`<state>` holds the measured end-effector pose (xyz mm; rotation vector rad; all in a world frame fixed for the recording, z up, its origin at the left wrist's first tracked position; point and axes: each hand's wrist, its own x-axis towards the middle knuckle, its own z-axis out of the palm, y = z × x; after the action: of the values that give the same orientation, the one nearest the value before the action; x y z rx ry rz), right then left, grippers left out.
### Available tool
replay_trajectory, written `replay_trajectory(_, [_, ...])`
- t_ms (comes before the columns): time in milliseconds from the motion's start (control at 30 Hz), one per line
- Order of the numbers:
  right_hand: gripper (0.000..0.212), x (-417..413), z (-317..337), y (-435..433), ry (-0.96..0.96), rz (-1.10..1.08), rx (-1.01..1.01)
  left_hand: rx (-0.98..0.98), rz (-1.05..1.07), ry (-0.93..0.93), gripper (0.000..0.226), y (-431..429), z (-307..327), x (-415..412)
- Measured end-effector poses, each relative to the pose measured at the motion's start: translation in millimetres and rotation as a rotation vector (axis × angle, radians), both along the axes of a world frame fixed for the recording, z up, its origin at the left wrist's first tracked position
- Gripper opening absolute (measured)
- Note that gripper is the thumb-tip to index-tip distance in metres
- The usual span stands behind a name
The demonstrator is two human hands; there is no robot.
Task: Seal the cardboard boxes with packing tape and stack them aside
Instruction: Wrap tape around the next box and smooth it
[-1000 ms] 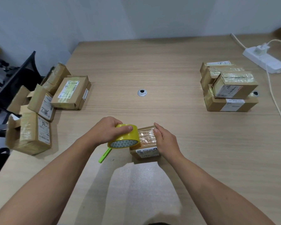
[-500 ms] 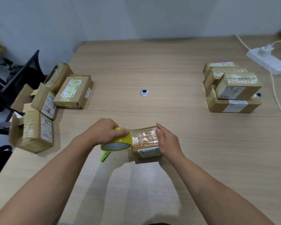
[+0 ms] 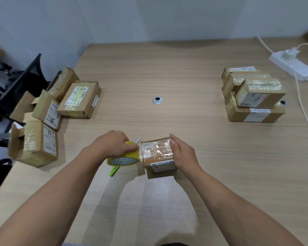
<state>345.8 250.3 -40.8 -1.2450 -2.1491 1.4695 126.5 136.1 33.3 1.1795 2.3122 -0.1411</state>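
Currently left grip holds tape roll touching box left edge; right grip clasps box.

Both forearms bare, lower left and lower right of frame. Left hand and right hand bare, nails short. Dark cloth sliver at bottom centre; detail unclear.

Office packing station: wood-grain desk with cable grommet at 12 o'clock, power strip at 2 o'clock, black chair at 10 o'clock, labelled boxes at 9 o'clock.
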Motion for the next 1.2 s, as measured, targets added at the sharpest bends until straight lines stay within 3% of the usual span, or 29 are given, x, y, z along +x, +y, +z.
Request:
replay_trajectory(500, [0.043, 1, -1, 0, 0.028, 0.005, -0.033, -0.005, 0.022, -0.012, 0.051, -2, -27, 5])
replay_trajectory(733, [0.04, -1, 0, 1, 0.073, -0.071, -0.156, 0.031, 0.078, -0.133, 0.046, -2, -30, 10])
replay_trajectory(833, [0.042, -5, -2, -1, 0.107, -0.098, -0.206, 0.097, 0.107, -0.163, 0.049, -7, -25, 7])
replay_trajectory(967, [0.067, -11, -23, -1, 0.193, -0.18, -0.289, 0.196, 0.086, -0.152, 0.057, -7, -8, -1])
replay_trajectory(1100, [0.053, -13, -24, -1, 0.236, -0.184, -0.353, 0.279, 0.085, -0.229, 0.053, -9, 2, -3])
replay_trajectory(1200, [0.061, -7, -35, 5, 0.234, -0.198, -0.352, 0.399, 0.131, -0.344, 0.047, -12, 3, -1])
